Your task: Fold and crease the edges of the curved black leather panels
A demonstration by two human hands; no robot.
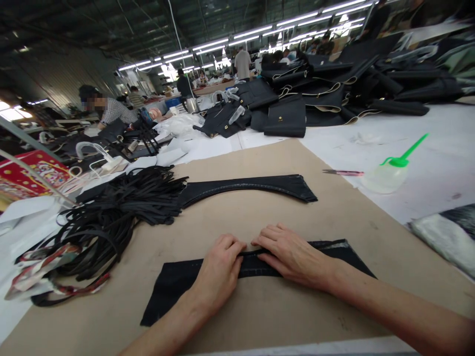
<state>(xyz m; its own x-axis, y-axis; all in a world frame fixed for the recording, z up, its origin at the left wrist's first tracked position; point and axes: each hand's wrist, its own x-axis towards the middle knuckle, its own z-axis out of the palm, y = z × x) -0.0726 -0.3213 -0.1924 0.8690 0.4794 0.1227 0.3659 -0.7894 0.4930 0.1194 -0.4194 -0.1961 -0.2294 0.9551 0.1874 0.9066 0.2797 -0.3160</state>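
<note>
A curved black leather piece (174, 284) lies on the brown board (334, 207) close to me. My left hand (218, 274) rests on its middle with the fingers curled down, pressing its upper edge. My right hand (293, 254) lies beside it, fingers pressed together along the same edge. The two hands almost touch. A second curved black piece (252, 187) lies farther back on the board, apart from both hands.
A heap of black straps (122, 212) sits at the left. A clear bottle with a green spout (389, 173) and a pink-handled tool (343, 172) lie at the right. Black bags (334, 84) are piled at the back. A person (107, 111) sits far left.
</note>
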